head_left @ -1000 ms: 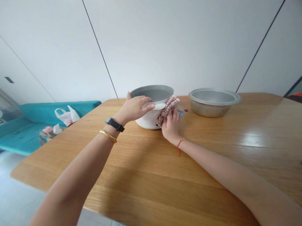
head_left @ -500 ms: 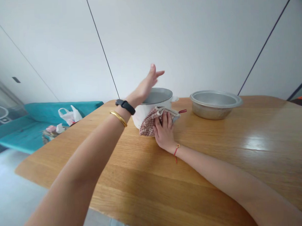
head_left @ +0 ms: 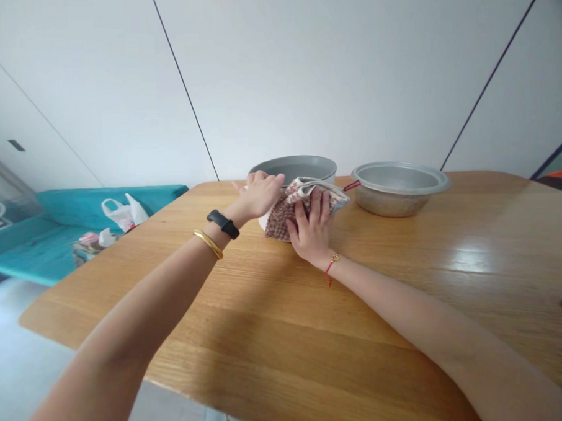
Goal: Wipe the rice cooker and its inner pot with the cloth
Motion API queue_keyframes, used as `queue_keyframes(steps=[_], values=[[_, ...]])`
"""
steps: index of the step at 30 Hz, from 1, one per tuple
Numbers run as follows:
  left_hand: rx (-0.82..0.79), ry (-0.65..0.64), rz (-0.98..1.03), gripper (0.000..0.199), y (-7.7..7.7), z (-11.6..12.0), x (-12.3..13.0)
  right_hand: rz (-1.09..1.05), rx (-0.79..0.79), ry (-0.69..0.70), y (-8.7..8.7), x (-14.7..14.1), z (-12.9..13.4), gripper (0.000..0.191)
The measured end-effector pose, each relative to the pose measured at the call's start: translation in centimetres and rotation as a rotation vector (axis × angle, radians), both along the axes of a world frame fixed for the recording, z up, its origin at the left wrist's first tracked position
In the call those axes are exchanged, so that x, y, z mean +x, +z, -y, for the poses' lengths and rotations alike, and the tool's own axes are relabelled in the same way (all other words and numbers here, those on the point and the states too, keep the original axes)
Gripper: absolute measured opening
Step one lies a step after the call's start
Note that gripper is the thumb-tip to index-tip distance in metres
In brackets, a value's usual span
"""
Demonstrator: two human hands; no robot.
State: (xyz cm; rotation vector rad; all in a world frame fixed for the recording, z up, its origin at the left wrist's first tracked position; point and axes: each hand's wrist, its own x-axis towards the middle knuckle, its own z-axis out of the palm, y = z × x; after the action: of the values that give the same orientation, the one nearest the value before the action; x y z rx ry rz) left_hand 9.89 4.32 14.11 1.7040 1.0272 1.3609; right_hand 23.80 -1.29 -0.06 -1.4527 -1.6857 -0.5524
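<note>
Fingers of the right hand [head_left: 314, 212] press spread around a checked dishcloth [head_left: 292, 207] on the near side of the white rice cooker body [head_left: 294, 168] at the bench's [head_left: 267, 310] far edge, left-hand fingers [head_left: 267, 187] curled against it, its far side uncovered.

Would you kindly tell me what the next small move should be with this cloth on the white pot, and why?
I would probably slide the patterned cloth further round the white pot, since the right hand presses it against only part of the outer wall, while the left hand sits at the rim, apparently steadying the pot.
</note>
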Motion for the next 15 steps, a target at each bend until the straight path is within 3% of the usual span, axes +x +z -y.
queue_keyframes(steps=[2, 4, 7, 10, 12, 15], values=[[-0.034, -0.057, 0.054, 0.019, 0.3, 0.2, 1.4, 0.061, 0.003, 0.007, -0.4, 0.3, 0.3, 0.054], [-0.045, -0.056, 0.083, 0.019, 0.8, -0.6, 1.3, 0.113, 0.017, 0.014, -0.7, 0.7, 0.4, 0.053], [0.004, 0.004, 0.02, 0.022, 1.7, -2.7, -1.6, 0.133, 0.023, 0.01, -0.7, 1.0, 0.3, 0.055], [0.054, 0.072, -0.092, 0.022, 1.6, -3.8, -4.5, 0.111, -0.011, 0.008, -0.4, 0.8, 0.1, 0.057], [0.084, 0.07, -0.095, 0.026, 1.0, -3.3, -5.0, 0.092, -0.037, 0.022, -0.5, 0.4, 0.0, 0.058], [0.065, 0.007, -0.089, 0.028, 0.0, -1.0, -3.0, 0.018, -0.028, 0.027, -1.1, 0.0, -0.3, 0.06]])
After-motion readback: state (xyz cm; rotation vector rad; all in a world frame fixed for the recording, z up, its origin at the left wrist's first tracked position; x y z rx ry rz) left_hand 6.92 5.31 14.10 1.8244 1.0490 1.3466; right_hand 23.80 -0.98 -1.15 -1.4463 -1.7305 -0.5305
